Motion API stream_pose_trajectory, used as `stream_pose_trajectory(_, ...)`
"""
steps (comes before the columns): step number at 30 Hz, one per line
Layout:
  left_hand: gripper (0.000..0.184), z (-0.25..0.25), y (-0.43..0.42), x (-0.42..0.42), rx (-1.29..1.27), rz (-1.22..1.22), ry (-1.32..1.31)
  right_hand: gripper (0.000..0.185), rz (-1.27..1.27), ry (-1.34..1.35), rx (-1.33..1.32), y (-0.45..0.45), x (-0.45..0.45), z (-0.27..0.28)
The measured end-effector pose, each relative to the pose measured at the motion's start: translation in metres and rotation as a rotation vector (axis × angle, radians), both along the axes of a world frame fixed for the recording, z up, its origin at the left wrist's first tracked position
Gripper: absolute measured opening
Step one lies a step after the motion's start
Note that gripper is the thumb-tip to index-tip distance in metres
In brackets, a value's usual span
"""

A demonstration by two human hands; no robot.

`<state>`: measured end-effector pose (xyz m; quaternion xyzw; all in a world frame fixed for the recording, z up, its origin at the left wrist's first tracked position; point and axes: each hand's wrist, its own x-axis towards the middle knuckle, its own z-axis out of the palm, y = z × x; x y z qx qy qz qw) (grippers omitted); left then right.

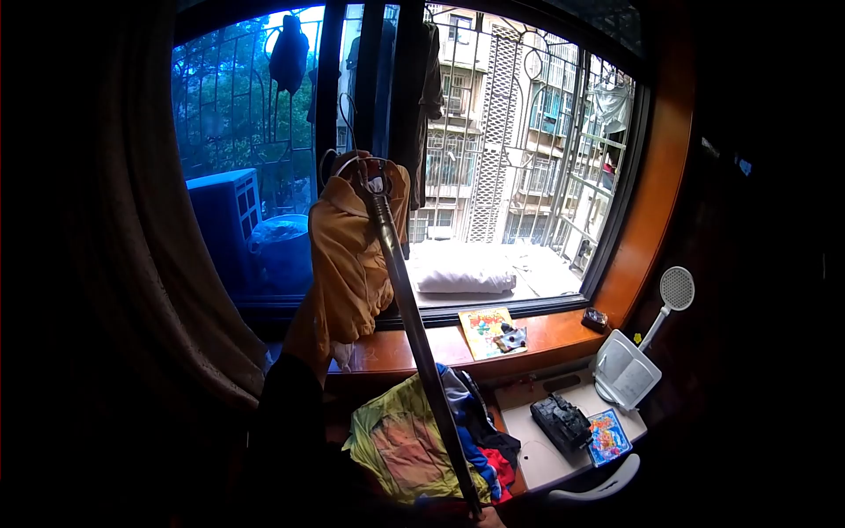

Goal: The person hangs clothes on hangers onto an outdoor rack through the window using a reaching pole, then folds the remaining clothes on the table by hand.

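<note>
My left hand (350,169) is raised in front of the window, closed around a wire clothes hanger at its top. A tan-yellow garment (343,255) hangs from the hanger and covers most of my left forearm. The upper end of a long metal pole (412,308) meets the hanger beside my left hand; whether it is hooked on, I cannot tell. At the bottom edge of the view, my right hand (489,518) is closed around the pole's lower end. Below lies a yellow-green garment (409,431) next to blue, black and red clothing (480,431).
A wooden sill (422,349) carries a colourful booklet (484,333) and a small dark box (595,319). On the desk are a black toy tank (561,422), a blue picture box (607,437) and a white lamp-like stand (628,370). Beyond the window stand bars and a rolled white bundle (465,275).
</note>
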<state>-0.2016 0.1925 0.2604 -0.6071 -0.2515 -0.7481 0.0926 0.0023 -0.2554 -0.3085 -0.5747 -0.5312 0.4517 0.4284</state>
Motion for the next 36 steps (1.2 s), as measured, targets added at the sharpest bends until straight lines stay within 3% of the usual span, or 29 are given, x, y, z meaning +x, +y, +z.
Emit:
stream_pose_trajectory(10,0.011,-0.006,-0.009,-0.024,-0.145,-0.154,-0.073,0.015,0.207,0.017,-0.021,0.029,0.021,-0.022)
stream_pose_trajectory(16,0.011,-0.035,-0.021,-0.070,-0.317,-0.285,-0.218,0.024,0.371,0.109,-0.103,0.083,0.024,-0.023)
stream_pose_trajectory(17,0.011,-0.042,-0.021,-0.079,-0.345,-0.298,-0.248,0.029,0.307,0.189,-0.154,0.089,0.012,0.015)
stream_pose_trajectory(19,0.011,-0.057,-0.024,-0.100,-0.408,-0.321,-0.307,0.036,0.374,0.075,-0.228,0.111,0.000,0.108)
stream_pose_trajectory(21,0.012,-0.073,-0.026,-0.121,-0.465,-0.333,-0.360,0.035,0.426,-0.033,-0.347,0.136,-0.003,0.094)
stream_pose_trajectory(25,0.012,-0.104,-0.028,-0.161,-0.563,-0.331,-0.461,0.032,0.621,-0.226,-0.227,0.157,-0.006,0.075)
stream_pose_trajectory(27,0.012,-0.120,-0.025,-0.179,-0.605,-0.328,-0.502,0.017,0.944,-0.289,-0.224,0.179,0.002,0.072)
stream_pose_trajectory(28,0.012,-0.129,-0.023,-0.188,-0.626,-0.323,-0.526,0.030,1.088,-0.213,-0.217,0.197,0.004,0.074)
stream_pose_trajectory(29,0.012,-0.137,-0.020,-0.195,-0.648,-0.323,-0.542,0.030,1.127,-0.223,-0.384,0.224,-0.001,0.141)
stream_pose_trajectory(30,0.012,-0.144,-0.015,-0.203,-0.669,-0.319,-0.560,0.035,0.904,-0.278,-0.319,0.254,0.007,0.141)
stream_pose_trajectory(32,0.012,-0.157,-0.004,-0.216,-0.706,-0.317,-0.584,0.033,0.586,-0.239,-0.056,0.333,-0.007,0.191)
stream_pose_trajectory(33,0.012,-0.162,0.001,-0.222,-0.724,-0.318,-0.593,0.039,0.434,-0.347,0.041,0.373,-0.019,0.211)
stream_pose_trajectory(34,0.012,-0.169,0.006,-0.227,-0.744,-0.325,-0.607,0.050,0.345,-0.334,0.247,0.416,-0.032,0.221)
stream_pose_trajectory(36,0.012,-0.182,0.016,-0.236,-0.775,-0.327,-0.631,0.073,0.267,-0.390,0.273,0.499,-0.059,0.248)
